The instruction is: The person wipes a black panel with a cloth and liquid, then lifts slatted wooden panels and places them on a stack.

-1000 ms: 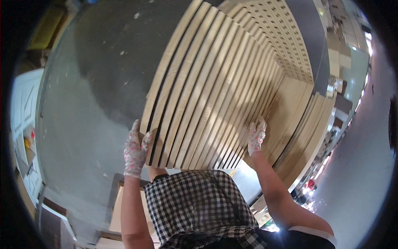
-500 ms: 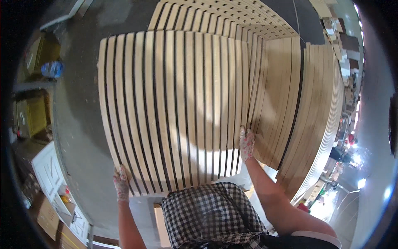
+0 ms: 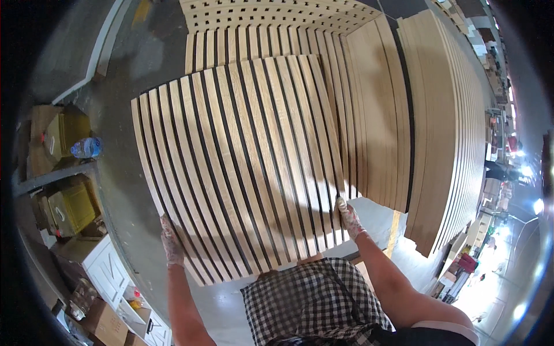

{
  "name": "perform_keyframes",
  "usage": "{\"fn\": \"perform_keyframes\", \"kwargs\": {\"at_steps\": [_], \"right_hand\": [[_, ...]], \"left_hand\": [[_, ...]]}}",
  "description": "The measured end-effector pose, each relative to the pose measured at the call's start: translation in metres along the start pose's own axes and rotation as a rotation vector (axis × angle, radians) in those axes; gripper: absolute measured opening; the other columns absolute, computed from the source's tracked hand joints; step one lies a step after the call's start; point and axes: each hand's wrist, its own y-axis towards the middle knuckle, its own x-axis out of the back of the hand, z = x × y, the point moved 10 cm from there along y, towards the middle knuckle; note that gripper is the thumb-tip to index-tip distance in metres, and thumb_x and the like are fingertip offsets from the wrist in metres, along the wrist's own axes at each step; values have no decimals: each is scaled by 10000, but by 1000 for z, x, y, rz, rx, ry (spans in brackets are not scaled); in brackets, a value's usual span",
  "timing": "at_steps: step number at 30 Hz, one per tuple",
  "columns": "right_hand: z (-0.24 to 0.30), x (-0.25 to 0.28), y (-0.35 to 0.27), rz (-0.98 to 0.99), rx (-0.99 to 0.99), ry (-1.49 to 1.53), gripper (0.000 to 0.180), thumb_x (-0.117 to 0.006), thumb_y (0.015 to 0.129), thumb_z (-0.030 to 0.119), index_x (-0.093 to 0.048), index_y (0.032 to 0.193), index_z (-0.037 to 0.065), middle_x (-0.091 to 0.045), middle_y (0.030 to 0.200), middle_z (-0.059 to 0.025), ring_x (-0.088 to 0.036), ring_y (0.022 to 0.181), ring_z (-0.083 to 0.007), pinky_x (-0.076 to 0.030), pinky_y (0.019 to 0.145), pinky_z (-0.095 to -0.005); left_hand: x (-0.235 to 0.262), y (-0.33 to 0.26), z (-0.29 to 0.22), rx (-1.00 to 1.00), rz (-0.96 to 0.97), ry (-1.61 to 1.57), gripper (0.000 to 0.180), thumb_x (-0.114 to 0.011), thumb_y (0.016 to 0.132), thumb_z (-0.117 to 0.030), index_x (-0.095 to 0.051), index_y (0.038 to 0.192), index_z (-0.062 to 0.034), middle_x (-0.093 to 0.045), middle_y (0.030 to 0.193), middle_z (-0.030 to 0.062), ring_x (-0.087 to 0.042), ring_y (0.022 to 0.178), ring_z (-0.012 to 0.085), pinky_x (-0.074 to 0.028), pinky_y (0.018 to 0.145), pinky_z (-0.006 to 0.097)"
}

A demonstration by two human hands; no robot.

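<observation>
A slatted wood panel (image 3: pixel 242 167), pale strips with dark grooves between them, is in front of me and slightly turned. My left hand (image 3: pixel 172 241), in a thin spotted glove, is closed round its left edge near the lower corner. On the opposite edge, my right hand (image 3: pixel 350 219), gloved likewise, grips the panel low down, thumb on the top face. The fingers beneath the panel are hidden on both sides. Behind it, partly covered by its far end, lie more slatted panels (image 3: pixel 225 46).
To the right stand stacks of pale wooden boards (image 3: pixel 430 127). Boards with rows of dark holes (image 3: pixel 277 14) are at the far end. On the left are yellowish containers (image 3: pixel 74 210), a blue-tinted plastic bottle (image 3: pixel 86 148), a white cabinet (image 3: pixel 108 271) and a cardboard box (image 3: pixel 107 323).
The panel has turned a little clockwise, its far end drawing nearer to me, with both hands still on its edges. The stacks sit differently in view as my head has moved.
</observation>
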Motion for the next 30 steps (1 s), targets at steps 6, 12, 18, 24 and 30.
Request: {"fn": "perform_keyframes", "kwargs": {"at_steps": [6,12,18,24,30], "right_hand": [[29,20,-65,-107,215,160,553,-448,848,481,-550,1052,-22,-594,949,-87,-515,889,-168,-396,807,-289],[20,58,-114,-100,58,-121,682,-256,859,551,-585,913,-43,-586,815,-256,-549,843,-391,-418,745,-424],[72,82,-238,-62,82,-223,644,-261,877,505,-579,809,-51,-573,740,-268,-564,765,-387,-408,715,-425],[76,115,-296,22,506,-522,333,-319,915,231,-355,1201,64,-548,691,-208,-530,613,-366,-390,526,-429],[92,194,-307,-235,760,-498,319,-340,904,195,-379,1182,44,-537,683,-215,-516,580,-363,-387,519,-432]], "left_hand": [[3,-52,-51,5,34,-59,646,-256,902,-487,-190,1343,-19,-232,1382,90,-246,1259,192,-194,1039,303],[36,-141,-43,37,39,57,722,-216,863,-577,-128,1362,-64,-203,1384,93,-260,1249,225,-231,1031,330],[75,-245,-59,-104,102,231,639,-169,902,-499,-193,1348,-43,-231,1378,91,-264,1244,221,-193,1040,317],[99,-298,-57,10,-308,139,673,-182,895,-508,-187,1336,0,-242,1360,148,-247,1243,248,-197,1029,325],[77,-275,-84,-269,-309,214,652,-163,899,-501,-174,1349,-31,-189,1396,129,-176,1286,243,-153,1051,330]]}}
